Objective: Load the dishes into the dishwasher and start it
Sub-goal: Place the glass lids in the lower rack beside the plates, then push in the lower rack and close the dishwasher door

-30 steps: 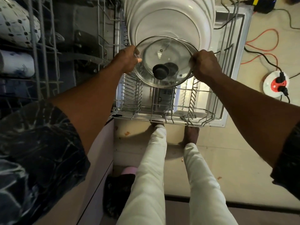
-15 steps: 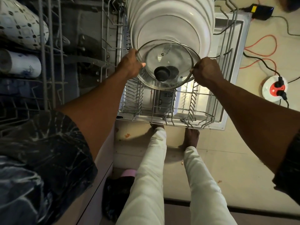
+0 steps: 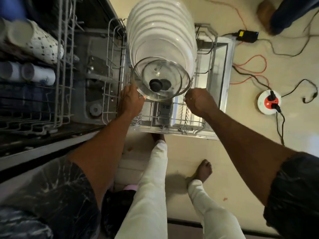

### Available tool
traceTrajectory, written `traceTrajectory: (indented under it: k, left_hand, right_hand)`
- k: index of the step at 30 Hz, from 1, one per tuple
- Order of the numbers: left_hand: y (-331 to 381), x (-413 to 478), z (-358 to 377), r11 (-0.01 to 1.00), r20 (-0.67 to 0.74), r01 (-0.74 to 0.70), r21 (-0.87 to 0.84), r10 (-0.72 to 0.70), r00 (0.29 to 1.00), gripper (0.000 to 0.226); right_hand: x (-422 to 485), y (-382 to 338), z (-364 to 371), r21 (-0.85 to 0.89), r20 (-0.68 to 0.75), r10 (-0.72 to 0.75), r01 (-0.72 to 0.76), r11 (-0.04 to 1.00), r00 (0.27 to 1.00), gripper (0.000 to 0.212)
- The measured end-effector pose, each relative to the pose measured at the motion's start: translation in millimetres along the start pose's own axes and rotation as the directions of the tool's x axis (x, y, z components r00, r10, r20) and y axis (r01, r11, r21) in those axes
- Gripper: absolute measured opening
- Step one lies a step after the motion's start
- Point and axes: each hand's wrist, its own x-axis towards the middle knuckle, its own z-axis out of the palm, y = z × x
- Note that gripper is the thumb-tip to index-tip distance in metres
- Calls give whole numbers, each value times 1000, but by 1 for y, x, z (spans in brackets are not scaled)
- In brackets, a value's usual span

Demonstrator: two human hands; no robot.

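Note:
A glass lid (image 3: pixel 160 73) with a black knob stands on edge in the pulled-out lower rack (image 3: pixel 189 129), leaning against a row of several white plates (image 3: pixel 160 37). A second rim and knob show just behind it. My left hand (image 3: pixel 130 100) holds the lid's lower left rim, thumb on the glass. My right hand (image 3: pixel 200 102) is curled into a fist just below the lid's right edge and seems to be off it.
The upper rack (image 3: pixel 58 83) at left holds a patterned mug (image 3: pixel 41 44) and white cups (image 3: pixel 38 75). On the floor to the right lie a round power socket (image 3: pixel 269 101), a black adapter (image 3: pixel 246 36) and cables. Another person's foot (image 3: pixel 265 12) is at the top right. My feet stand before the rack.
The lid has gone down into the rack against the plates. My right hand has come off its rim and drawn back. My head has pulled back and my right foot has stepped out.

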Motion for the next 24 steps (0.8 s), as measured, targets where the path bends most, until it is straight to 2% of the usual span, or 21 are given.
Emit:
traceTrajectory:
  k: [4, 9, 13, 16, 19, 24]
  left_hand:
    - [39, -84, -12, 999, 47, -3, -38, 4, 999, 45]
    - [104, -200, -48, 997, 13, -40, -61, 40, 999, 55]
    - [146, -268, -58, 996, -34, -90, -3, 90, 995, 47]
    - [170, -297, -55, 991, -24, -102, 87, 104, 994, 51]
    - [197, -306, -62, 992, -2, -122, 45, 122, 993, 60]
    - [228, -278, -94, 987, 5, -161, 20, 161, 987, 59]
  right_hand:
    - [-78, 2, -41, 5, -27, -35, 35, 999, 999, 28]
    - [-194, -7, -121, 32, -136, -57, 61, 998, 989, 22]
    - [-259, -5, -172, -76, -165, -133, 122, 990, 977, 24]
    - [-284, 0, -192, -147, -156, -205, 182, 972, 966, 32]
    - [-289, 3, -202, -224, -115, -203, 174, 959, 972, 40]
    - [-270, -3, -223, -261, -88, -201, 172, 950, 976, 43]
